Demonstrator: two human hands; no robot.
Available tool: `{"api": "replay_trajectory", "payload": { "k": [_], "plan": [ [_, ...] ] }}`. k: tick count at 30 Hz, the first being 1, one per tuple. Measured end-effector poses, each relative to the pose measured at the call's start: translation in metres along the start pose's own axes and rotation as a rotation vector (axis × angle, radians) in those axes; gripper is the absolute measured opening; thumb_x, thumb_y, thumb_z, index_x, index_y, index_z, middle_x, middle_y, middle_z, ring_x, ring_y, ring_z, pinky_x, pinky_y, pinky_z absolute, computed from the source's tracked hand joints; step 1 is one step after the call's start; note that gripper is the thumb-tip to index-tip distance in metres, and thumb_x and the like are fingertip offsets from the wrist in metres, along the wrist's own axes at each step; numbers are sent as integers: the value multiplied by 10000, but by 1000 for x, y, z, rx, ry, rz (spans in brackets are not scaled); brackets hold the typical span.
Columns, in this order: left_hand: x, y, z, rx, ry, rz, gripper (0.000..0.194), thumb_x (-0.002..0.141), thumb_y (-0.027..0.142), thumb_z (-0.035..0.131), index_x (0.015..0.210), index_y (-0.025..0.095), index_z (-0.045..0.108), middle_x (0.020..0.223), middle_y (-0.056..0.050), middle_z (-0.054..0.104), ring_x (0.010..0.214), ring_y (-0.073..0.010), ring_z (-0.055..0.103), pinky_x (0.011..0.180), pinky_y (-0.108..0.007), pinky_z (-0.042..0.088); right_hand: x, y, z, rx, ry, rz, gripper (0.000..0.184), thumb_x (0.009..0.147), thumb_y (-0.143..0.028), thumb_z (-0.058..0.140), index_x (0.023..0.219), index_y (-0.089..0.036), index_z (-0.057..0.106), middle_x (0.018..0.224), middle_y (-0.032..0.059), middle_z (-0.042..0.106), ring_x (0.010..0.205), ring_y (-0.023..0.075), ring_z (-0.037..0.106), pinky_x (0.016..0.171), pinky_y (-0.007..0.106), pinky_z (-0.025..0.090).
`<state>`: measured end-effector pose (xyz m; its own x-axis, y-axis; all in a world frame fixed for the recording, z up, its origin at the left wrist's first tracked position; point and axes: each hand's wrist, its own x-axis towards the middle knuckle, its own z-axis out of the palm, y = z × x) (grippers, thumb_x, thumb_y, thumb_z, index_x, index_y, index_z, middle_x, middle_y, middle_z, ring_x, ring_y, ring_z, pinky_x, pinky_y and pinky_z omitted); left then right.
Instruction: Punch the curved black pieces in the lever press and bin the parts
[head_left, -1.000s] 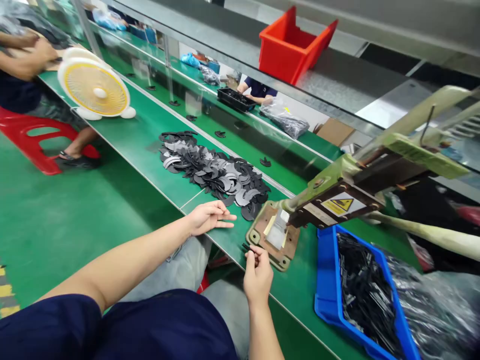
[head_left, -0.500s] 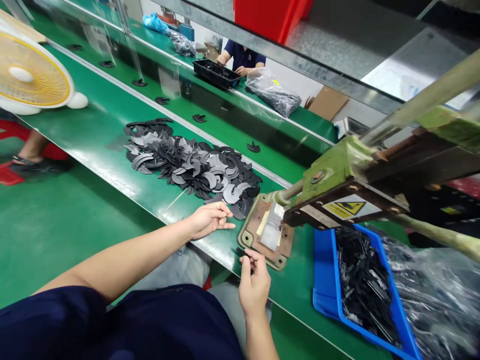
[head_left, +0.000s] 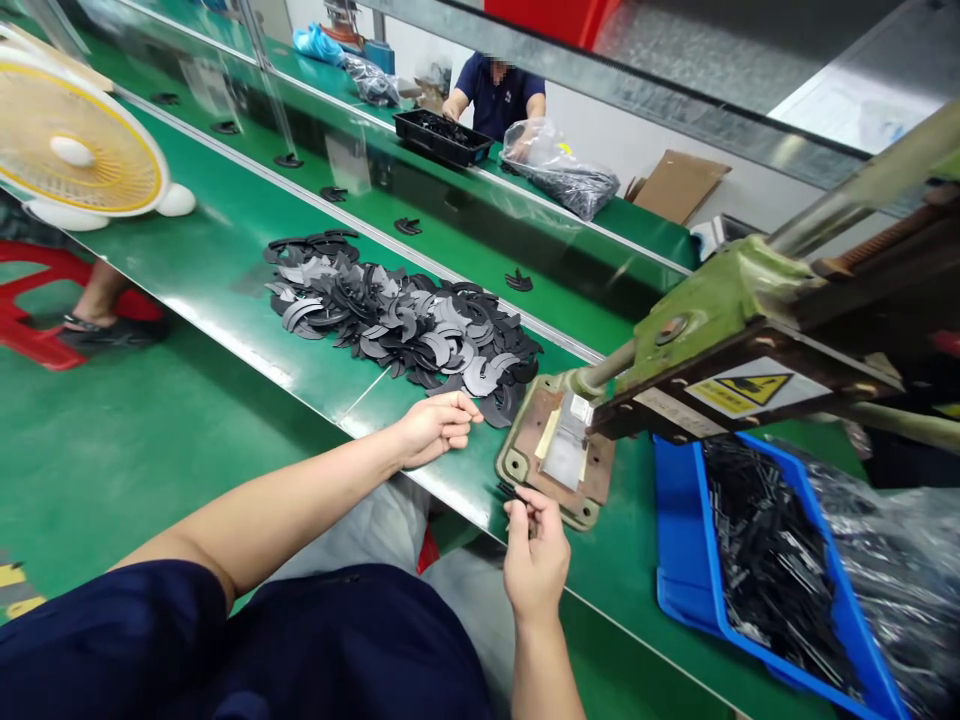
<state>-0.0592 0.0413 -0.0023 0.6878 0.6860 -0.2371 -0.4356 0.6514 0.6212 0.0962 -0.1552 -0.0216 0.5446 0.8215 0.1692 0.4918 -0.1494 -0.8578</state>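
Observation:
My left hand [head_left: 442,430] is closed at the table's front edge, thumb and forefinger together; whether anything is between them I cannot make out. Just beyond its fingertips lies the near end of a heap of curved flat black and grey pieces [head_left: 405,320]. My right hand [head_left: 537,550] is closed on a small black plastic part [head_left: 510,491], whose prong-like end sticks out past the fingertips. Right beside that hand is the base of a green press [head_left: 517,465], with a pale metal plate [head_left: 564,455] set on it beneath the press head.
A blue bin [head_left: 679,590] of thin black parts stands right of the press, with clear plastic bags [head_left: 900,560] beside it. Black parts [head_left: 518,281] lie spaced along the green belt behind. A fan [head_left: 82,150] stands left. Across the line, a co-worker [head_left: 499,95] handles a black tray [head_left: 442,140].
The fingers of my left hand have curled in, where they were more spread before. My right hand still holds the black part. The whole view has shifted slightly. The co-worker's arm has moved toward the bag.

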Motion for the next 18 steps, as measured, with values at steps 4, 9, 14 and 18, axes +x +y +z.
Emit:
{"api": "replay_trajectory", "payload": {
  "k": [4,9,14,18],
  "plan": [
    [-3,3,3,7,7,-16,65,825,64,714,858,117,698,737,11,678,437,13,320,926,-477,615,0,-1,1,2,0,9,395,995,-540,568,1149,-195,684,936,69,755,818,184,721,769,321,591],
    [-4,4,2,-21,-15,-20,87,835,50,705,870,128,689,817,2,711,450,24,331,1115,-663,502,0,-2,2,1,-2,24,395,989,-541,578,1151,-196,680,927,67,753,808,183,715,774,323,588],
    [-3,2,1,-24,-7,-6,80,825,49,704,866,116,690,877,-35,723,526,-31,552,1078,-652,525,0,-1,2,11,-14,21,387,994,-535,574,1154,-198,675,933,64,751,820,180,720,775,315,582],
    [-1,-1,-1,-12,-33,-11,75,808,103,746,851,124,688,915,-74,709,1042,-327,776,1078,-595,526,1,-2,2,10,-15,5,383,995,-532,576,1151,-198,680,934,65,749,823,181,723,776,316,582]
  ]
}}
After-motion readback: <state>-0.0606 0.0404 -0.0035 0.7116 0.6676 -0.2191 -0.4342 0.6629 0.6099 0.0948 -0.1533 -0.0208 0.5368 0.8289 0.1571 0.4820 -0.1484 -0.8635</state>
